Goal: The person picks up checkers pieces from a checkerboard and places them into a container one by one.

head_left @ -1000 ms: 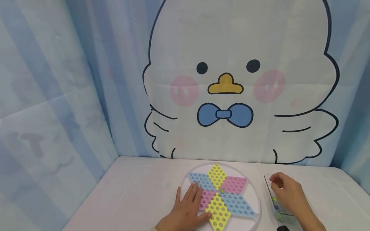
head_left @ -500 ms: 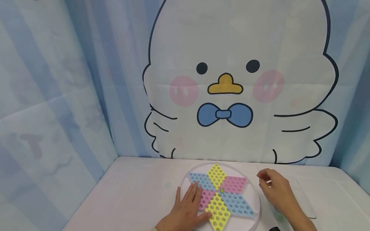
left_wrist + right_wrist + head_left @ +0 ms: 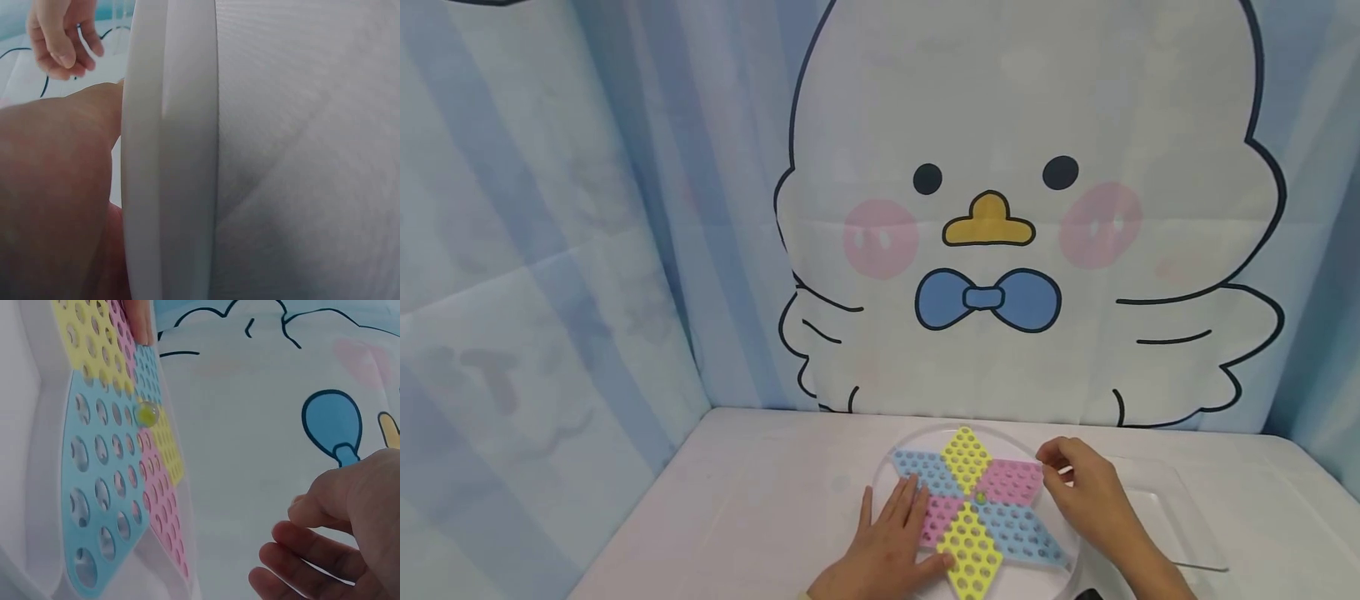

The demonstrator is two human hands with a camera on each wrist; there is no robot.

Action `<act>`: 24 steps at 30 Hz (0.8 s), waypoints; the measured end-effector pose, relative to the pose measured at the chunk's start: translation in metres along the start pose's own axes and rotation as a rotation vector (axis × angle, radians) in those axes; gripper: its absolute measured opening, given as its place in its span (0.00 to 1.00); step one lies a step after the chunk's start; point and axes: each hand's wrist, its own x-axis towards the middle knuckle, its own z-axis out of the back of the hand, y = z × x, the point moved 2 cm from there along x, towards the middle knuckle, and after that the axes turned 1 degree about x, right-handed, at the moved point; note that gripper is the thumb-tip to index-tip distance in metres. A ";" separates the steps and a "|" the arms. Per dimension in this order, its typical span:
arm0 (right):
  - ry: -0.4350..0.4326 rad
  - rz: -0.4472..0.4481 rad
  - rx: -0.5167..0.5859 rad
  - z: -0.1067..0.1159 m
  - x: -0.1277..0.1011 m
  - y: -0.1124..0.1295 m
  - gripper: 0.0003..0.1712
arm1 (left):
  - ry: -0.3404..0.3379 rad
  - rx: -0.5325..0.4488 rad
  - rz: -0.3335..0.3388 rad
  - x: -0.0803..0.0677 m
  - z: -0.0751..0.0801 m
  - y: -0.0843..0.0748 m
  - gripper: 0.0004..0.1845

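A round Chinese checkers board (image 3: 1022, 533) lies on the table, its star marked in yellow, blue and pink triangles dotted with holes. Near the star's centre sits one yellow-green marble (image 3: 980, 497), also visible as a glassy marble (image 3: 147, 414) in the right wrist view. My left hand (image 3: 891, 533) rests flat on the board's left side, fingers straight and spread. Over the right rim, by the pink triangle, is my right hand (image 3: 1090, 492) with bent fingers. In the right wrist view, the right hand (image 3: 350, 531) shows no clear object; anything between its fingertips is hidden.
A clear plastic tray or lid (image 3: 1183, 533) lies right of the board, partly behind my right forearm. A small black object (image 3: 1087, 594) shows at the bottom edge. Behind the table hangs a curtain (image 3: 1000, 367) with a cartoon bird.
My right hand has moved left from over the clear box of marbles to the board's right rim. My left hand and the marble on the board have stayed put.
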 end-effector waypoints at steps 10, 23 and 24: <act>0.091 -0.031 0.046 -0.021 0.004 0.008 0.07 | -0.007 0.007 -0.005 0.000 0.000 0.000 0.52; 0.138 -0.064 0.104 -0.039 0.006 0.018 0.07 | 0.010 -0.007 0.015 0.001 0.000 0.000 0.53; 0.144 -0.067 0.107 -0.041 0.006 0.018 0.07 | 0.009 -0.006 0.016 0.001 0.000 0.000 0.52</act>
